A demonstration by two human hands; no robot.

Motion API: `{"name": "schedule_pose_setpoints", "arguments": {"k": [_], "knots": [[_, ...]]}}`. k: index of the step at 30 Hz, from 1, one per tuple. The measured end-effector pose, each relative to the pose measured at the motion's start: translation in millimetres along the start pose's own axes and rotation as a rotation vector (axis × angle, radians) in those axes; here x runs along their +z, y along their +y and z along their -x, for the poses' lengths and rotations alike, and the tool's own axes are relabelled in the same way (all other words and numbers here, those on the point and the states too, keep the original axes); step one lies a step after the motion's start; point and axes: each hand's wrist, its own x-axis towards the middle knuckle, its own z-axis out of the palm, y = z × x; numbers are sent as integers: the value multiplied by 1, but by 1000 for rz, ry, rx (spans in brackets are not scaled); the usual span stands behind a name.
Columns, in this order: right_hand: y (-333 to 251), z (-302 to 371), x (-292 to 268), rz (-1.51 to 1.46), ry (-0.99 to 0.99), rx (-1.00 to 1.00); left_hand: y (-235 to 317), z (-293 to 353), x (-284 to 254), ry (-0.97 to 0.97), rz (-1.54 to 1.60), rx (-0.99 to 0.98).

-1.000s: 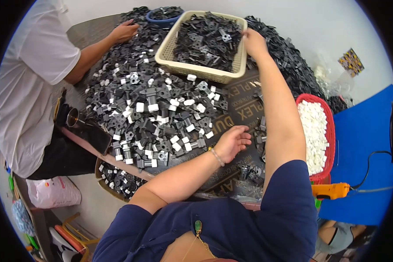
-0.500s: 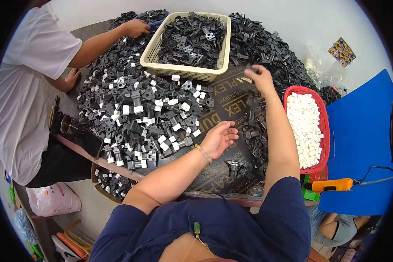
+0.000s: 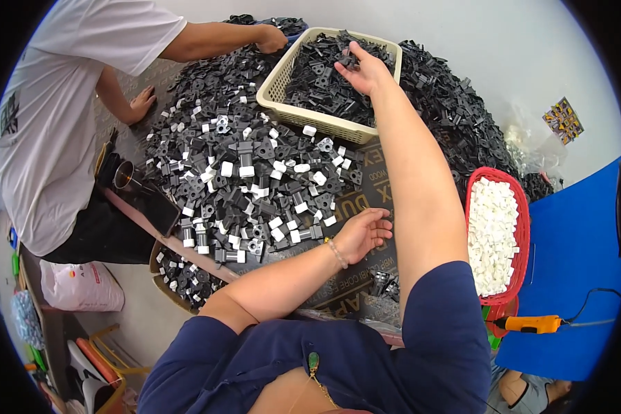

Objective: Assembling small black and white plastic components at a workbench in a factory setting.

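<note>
My right hand (image 3: 366, 72) reaches over the cream plastic basket (image 3: 279, 98) at the back, which is heaped with black plastic parts (image 3: 317, 86). Its thumb and fingers are curled round a black plastic part (image 3: 344, 50), partly lost against the dark heap behind it. My left hand (image 3: 366, 235) hovers over the table in front of me, palm turned inward, its fingers loosely bent and apart with nothing in them. To its left lies a spread of black parts, many with white caps (image 3: 246, 170).
A red basket (image 3: 472, 228) of small white pieces stands at the right, beside a blue panel (image 3: 573, 269) and an orange-handled tool (image 3: 531, 323). More black parts (image 3: 438, 103) pile up behind. At the left, a co-worker's hand (image 3: 272, 39) is among parts; a dark cup (image 3: 124, 175) stands nearby.
My right hand has moved from beside the cream basket, forward and left, to over its contents. My left hand stays nearly in place. The view has shifted slightly.
</note>
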Motion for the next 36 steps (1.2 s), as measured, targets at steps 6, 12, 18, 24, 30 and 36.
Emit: {"name": "schedule_pose_setpoints", "arguments": {"k": [6,12,18,24,30,36], "knots": [[11,-8,-1,-782,-117,171,0,1,11,41,39,5],[10,10,3,-720,-88,155,2,3,12,58,54,17],[8,0,-15,-490,24,122,1,5,17,48,27,-11],[12,26,-13,1448,-268,95,3,4,3,26,26,-9],[6,19,-33,987,-13,-265,1,5,4,40,6,-23],[-37,65,-83,752,267,-460,-3,2,2,49,-5,-25]]}}
